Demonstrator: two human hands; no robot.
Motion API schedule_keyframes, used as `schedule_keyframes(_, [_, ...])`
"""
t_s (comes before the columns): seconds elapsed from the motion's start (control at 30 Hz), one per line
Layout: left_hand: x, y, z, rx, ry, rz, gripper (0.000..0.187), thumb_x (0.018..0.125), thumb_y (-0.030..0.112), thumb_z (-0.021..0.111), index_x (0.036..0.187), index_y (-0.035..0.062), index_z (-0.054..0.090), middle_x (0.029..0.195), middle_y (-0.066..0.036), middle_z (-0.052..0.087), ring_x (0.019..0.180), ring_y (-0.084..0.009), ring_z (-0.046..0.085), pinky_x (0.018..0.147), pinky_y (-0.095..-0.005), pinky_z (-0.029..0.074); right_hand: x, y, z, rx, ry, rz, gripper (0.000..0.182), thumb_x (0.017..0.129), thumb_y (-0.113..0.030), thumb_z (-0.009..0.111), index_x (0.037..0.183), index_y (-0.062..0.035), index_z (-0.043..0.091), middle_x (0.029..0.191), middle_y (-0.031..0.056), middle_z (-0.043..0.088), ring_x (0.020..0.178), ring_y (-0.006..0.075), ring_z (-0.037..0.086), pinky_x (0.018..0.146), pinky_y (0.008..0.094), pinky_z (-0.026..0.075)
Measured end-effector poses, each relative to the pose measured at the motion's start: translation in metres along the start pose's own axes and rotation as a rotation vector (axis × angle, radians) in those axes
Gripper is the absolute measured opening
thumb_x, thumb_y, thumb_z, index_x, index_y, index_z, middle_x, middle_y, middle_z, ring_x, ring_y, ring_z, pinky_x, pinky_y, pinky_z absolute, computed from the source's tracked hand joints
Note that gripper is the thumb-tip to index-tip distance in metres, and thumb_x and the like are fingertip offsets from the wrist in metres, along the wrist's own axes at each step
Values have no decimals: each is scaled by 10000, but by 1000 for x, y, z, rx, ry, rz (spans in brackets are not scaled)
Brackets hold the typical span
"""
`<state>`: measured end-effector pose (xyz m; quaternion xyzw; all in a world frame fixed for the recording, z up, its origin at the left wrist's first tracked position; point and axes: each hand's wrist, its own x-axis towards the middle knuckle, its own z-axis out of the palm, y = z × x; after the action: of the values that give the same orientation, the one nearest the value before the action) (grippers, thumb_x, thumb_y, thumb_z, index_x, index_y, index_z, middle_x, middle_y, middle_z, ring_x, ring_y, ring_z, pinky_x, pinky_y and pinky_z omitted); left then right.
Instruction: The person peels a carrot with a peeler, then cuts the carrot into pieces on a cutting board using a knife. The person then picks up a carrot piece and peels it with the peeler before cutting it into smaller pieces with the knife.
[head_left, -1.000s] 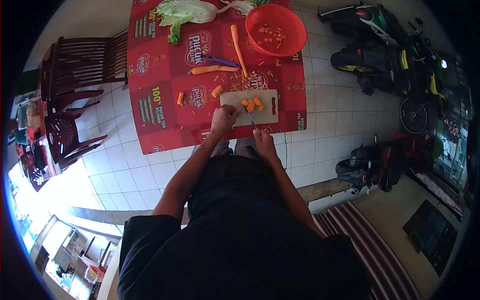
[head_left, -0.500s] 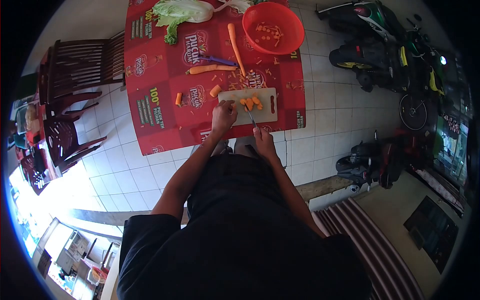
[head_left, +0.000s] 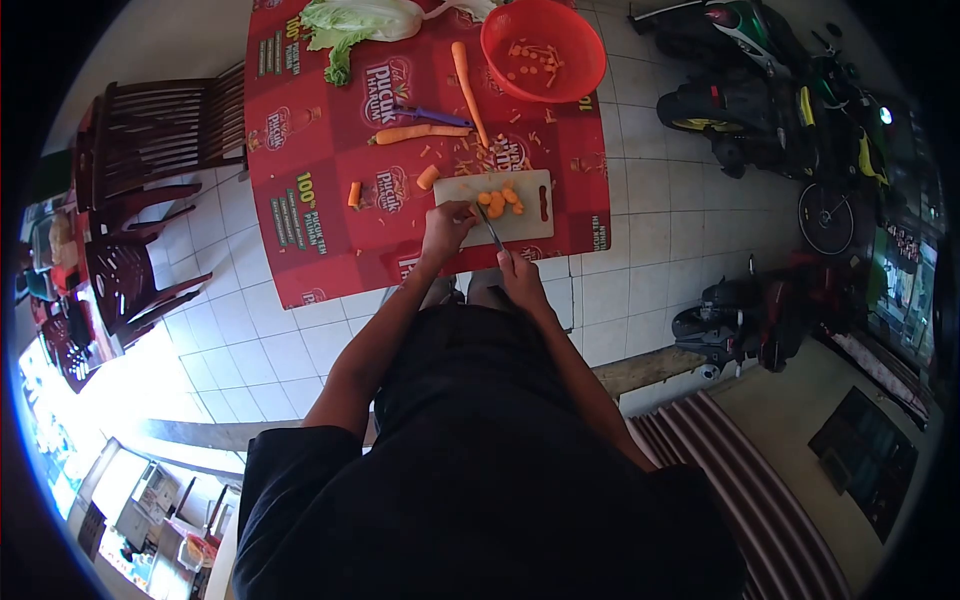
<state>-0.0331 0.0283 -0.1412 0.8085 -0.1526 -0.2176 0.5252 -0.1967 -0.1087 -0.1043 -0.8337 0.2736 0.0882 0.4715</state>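
My right hand [head_left: 521, 281] is closed around the handle of a knife [head_left: 491, 229], whose blade slants over the cutting board [head_left: 530, 226]. On the board's left part my left hand [head_left: 446, 230] has its fingers bent together around a piece of carrot [head_left: 473, 210], mostly hidden by them, beside the blade. Several carrot slices [head_left: 503, 198] lie in a loose pile just right of the blade. Left of the board are two short carrot chunks, one near [head_left: 428, 178] and one farther off [head_left: 354, 194].
Beyond the board lie two long carrots, one upright in view [head_left: 467, 92] and one sideways [head_left: 418, 133], a purple-handled tool [head_left: 433, 117] and scattered peelings [head_left: 485, 158]. A red bowl [head_left: 543, 88] with carrot pieces and a cabbage [head_left: 375, 20] stand at the far side.
The knife blade has shifted slightly left, closer to my left fingers. My right hand has moved a little left with it. The whole table appears slightly shifted as the camera moved.
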Motion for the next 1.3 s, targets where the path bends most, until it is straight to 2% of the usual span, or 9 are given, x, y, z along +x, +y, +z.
schedule_keyframes(0.33, [2,1,3,24,-1,8,358,779,73,846,1112,-3,739,917,-134,723,784,-234,740,729,-341,597,1,-9,-6,-26,0,4,439,1070,-371,506,952,34,624,822,282,652,852,487,659,716,511,495])
schedule_keyframes(0.43, [3,5,1,60,-6,-9,369,765,100,865,1103,13,747,914,-127,720,760,-224,733,702,-337,591,4,-7,-4,-22,-39,40,472,1068,-405,482,1008,35,641,904,317,674,927,513,650,789,569,500])
schedule_keyframes(0.53, [3,12,0,102,-2,-24,355,752,137,879,1069,34,757,917,-120,714,734,-220,726,678,-336,583,2,-9,-6,-6,-9,64,469,1066,-403,490,980,33,636,891,322,669,916,521,647,777,575,501])
schedule_keyframes(0.73, [3,17,6,116,76,-6,211,803,156,820,980,65,751,903,-105,697,713,-233,722,663,-360,581,0,-8,-9,-17,50,49,458,1062,-397,509,959,33,630,878,326,664,893,531,646,743,581,503])
schedule_keyframes(0.83, [9,18,4,136,147,145,158,815,141,794,947,70,743,918,-100,706,736,-247,730,677,-369,585,1,-10,-11,-21,40,35,459,1063,-396,508,959,34,630,871,324,664,885,530,648,732,580,504])
schedule_keyframes(1.03, [10,13,-2,139,94,128,182,784,117,817,939,63,738,939,-89,721,813,-251,743,707,-364,588,3,-14,-13,-22,-20,115,451,1064,-397,505,996,29,637,900,320,672,917,525,650,752,567,511])
schedule_keyframes(1.13, [9,9,-2,64,64,104,184,772,104,825,938,64,754,923,-82,730,825,-254,742,712,-366,590,4,-14,-11,-22,9,49,443,1064,-393,503,1015,26,639,909,320,674,935,524,650,767,566,512])
schedule_keyframes(1.23, [10,6,-4,96,90,261,172,769,92,823,930,61,769,917,-83,742,814,-252,742,724,-360,592,5,-13,-9,-31,-9,35,438,1064,-388,497,1021,23,640,901,323,671,939,522,652,770,573,511])
schedule_keyframes(1.3, [10,8,-6,101,98,256,151,777,87,818,920,61,776,939,-89,750,813,-246,750,718,-354,594,7,-11,-6,-41,-15,32,436,1064,-387,496,1025,22,641,897,324,670,933,522,652,770,578,509])
